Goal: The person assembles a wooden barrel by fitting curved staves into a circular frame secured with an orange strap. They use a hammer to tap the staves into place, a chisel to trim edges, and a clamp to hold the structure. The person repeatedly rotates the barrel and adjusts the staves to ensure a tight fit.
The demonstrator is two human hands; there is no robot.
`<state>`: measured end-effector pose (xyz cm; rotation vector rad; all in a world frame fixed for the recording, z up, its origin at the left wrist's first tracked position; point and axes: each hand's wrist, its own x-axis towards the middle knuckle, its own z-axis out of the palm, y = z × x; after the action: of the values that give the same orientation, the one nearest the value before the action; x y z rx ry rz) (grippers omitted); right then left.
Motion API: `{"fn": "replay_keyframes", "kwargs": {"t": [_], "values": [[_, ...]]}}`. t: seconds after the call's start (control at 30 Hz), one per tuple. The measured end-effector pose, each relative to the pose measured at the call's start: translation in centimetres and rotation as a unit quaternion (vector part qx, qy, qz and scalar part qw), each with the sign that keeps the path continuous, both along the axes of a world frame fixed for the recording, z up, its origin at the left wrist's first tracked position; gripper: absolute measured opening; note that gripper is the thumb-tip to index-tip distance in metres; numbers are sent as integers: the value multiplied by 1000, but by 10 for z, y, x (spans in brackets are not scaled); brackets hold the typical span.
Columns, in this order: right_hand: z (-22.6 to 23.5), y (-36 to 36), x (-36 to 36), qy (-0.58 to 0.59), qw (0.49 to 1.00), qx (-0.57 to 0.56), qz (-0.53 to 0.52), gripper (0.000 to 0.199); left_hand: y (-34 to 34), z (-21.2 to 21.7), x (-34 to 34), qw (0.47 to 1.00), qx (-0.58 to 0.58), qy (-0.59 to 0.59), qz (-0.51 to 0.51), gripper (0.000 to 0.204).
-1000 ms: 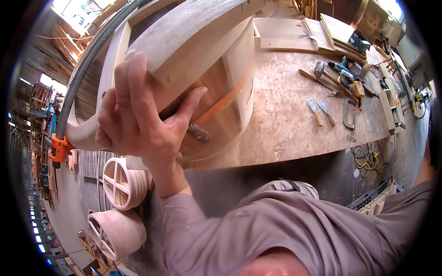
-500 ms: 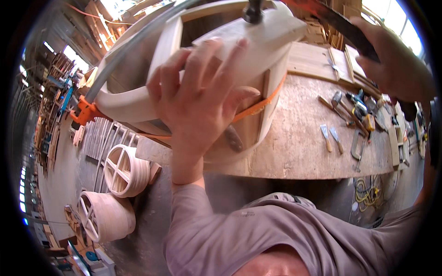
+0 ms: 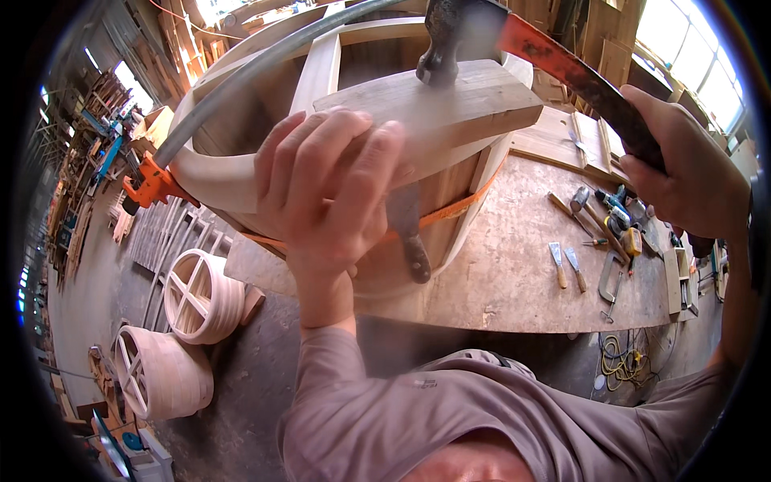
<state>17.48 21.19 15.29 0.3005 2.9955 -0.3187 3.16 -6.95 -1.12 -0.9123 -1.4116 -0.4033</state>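
A pale wooden block (image 3: 474,100) lies across the top rim of a round wooden frame (image 3: 213,177). My left hand (image 3: 333,181) grips the block's left end, its fingers curled over it and its thumb mostly hidden. My right hand (image 3: 683,161) is closed round the red and black handle of a hammer (image 3: 582,80). The hammer's dark head is at the block's top and slightly blurred; I cannot tell whether it touches. Just beside my left hand, a scraper (image 3: 415,255) hangs handle down against the frame's side, near an orange strap (image 3: 458,207) that runs round it.
A metal bar clamp (image 3: 265,72) with an orange jaw (image 3: 152,189) spans the frame. On the workbench (image 3: 498,281) lie two putty knives (image 3: 564,269), a C-clamp (image 3: 610,285) and several hand tools. Two ribbed wooden drums (image 3: 205,297) stand on the floor at left. A yellow cable (image 3: 622,361) lies below the bench.
My left hand's fingers have drawn closer together and curled more over the block. The hammer head has shifted slightly lower in view. The whole view has shifted a little.
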Motion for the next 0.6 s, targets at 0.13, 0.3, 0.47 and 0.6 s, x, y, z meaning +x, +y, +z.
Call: {"fn": "replay_keyframes", "kwargs": {"t": [0.13, 0.3, 0.47, 0.6], "values": [[-3, 22, -4, 84, 983, 65, 152, 40, -1, 2, 4, 998, 40, -38, 3, 36], [-17, 57, -8, 224, 957, 46, 176, 44, -4, 2, 12, 998, 32, -56, 16, 37], [-29, 70, 1, 241, 946, 102, 193, 51, 2, 2, 9, 996, 59, -61, 19, 24], [-25, 65, 9, 252, 929, 150, 224, 57, 1, 4, 12, 996, 53, -61, 28, 25]]}}
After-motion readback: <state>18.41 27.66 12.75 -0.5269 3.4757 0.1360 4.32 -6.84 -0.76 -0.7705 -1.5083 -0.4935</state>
